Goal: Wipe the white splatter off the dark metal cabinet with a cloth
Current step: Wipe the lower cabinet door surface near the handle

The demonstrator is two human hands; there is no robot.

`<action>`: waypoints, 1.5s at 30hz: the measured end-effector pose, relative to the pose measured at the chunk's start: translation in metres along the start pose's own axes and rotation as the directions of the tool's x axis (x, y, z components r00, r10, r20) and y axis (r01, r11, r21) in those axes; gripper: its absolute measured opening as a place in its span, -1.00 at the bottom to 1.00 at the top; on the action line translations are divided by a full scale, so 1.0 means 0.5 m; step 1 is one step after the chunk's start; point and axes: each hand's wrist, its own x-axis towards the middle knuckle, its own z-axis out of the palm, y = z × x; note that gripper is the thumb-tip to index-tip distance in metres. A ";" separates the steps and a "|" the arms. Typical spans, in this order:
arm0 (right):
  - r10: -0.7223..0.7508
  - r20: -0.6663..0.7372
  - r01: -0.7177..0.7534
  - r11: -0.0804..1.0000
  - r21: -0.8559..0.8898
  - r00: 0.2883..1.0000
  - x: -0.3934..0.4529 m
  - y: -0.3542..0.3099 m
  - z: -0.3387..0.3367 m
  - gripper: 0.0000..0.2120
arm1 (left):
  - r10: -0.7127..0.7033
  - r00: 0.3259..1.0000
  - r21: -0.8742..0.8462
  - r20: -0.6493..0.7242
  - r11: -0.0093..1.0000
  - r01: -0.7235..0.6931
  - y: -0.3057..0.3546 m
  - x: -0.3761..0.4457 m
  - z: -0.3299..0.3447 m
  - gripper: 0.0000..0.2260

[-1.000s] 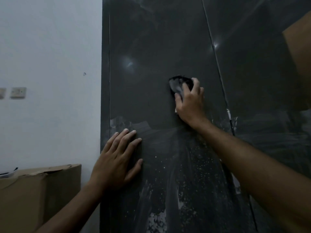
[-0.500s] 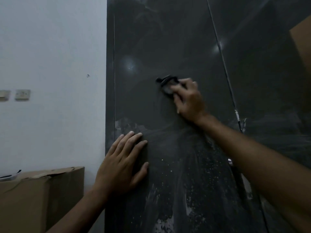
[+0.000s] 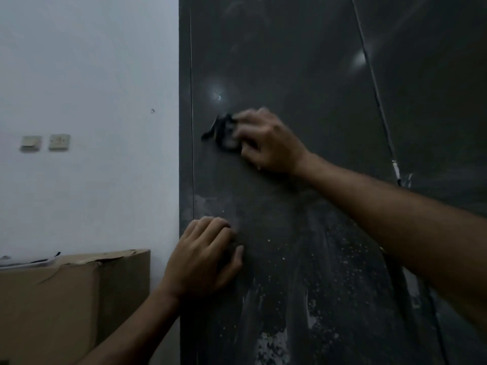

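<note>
— What is the person doing over there by the wall?

— Standing right up against the dark metal cabinet (image 3: 303, 75). The right hand (image 3: 271, 143) is pressing a small dark cloth (image 3: 224, 133) to the door, high up and near the left edge. The fingers are curling round the cloth and gripping it, though the hand is looking blurred, so I am not making out each finger.

— And the other hand?

— The left hand (image 3: 205, 259) is resting on the door lower down, beside the same left edge. Its fingers are bending at the knuckles with the tips touching the metal, the thumb sticking out to the right. It is holding nothing.

— Where is the mess sitting?

— The white splatter (image 3: 271, 343) is lying mostly on the lower part of the door, below and to the right of the left hand: thick patches at the bottom, streaks running upward, fine specks scattering across the middle. A pale smudge is also showing just above the left hand. The cloth is sitting well above all that, on a part looking fairly clean.

— Anything else around?

— A cardboard box (image 3: 66, 299) is standing to the left of the cabinet against the white wall (image 3: 92, 75), with some papers lying on top. Two wall switches (image 3: 44, 142) are sitting side by side higher up.
</note>
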 end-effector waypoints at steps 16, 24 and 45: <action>0.316 -0.088 -0.303 0.943 0.139 0.945 -0.062 -0.124 0.026 -0.82 | -0.006 1.000 0.006 -0.029 1.000 0.006 0.006 -0.005 -0.009 -0.62; 0.323 -0.101 -0.326 0.945 -0.011 0.941 -0.224 0.014 -0.073 -0.83 | -0.016 1.000 0.060 0.005 0.998 0.016 0.012 -0.003 -0.006 -0.69; 0.115 0.166 -0.122 0.992 0.027 0.979 -0.414 -0.043 -0.123 -0.84 | 0.018 0.957 0.103 0.290 0.993 -0.050 0.033 -0.053 -0.016 -0.43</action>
